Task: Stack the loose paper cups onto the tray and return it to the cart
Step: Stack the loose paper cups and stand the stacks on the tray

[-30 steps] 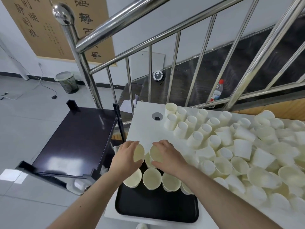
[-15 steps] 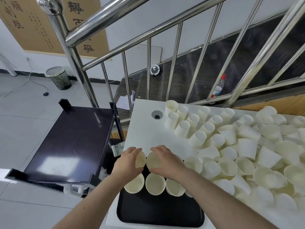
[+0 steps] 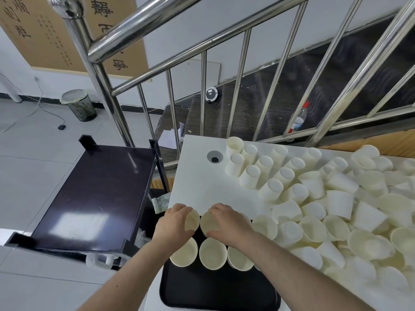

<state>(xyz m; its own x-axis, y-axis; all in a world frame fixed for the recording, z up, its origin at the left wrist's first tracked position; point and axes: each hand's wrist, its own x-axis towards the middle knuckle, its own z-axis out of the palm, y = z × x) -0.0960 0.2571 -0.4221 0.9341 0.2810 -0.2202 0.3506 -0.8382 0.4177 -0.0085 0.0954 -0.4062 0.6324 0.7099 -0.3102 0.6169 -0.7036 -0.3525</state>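
Since a second ago my hands have barely shifted; only the view has drifted. My left hand [image 3: 174, 223] fingers curl round one cup [image 3: 192, 223], my right hand [image 3: 229, 223] fingers round a second cup [image 3: 209, 223], both at the far end of the black tray [image 3: 215, 288], lower centre. Three cups [image 3: 212, 257] stand just behind. Loose cups [image 3: 336, 209] crowd the white surface [image 3: 197, 182] on the right; the cart [image 3: 96, 194] sits left. I judge them light and crushable: hold the walls softly.
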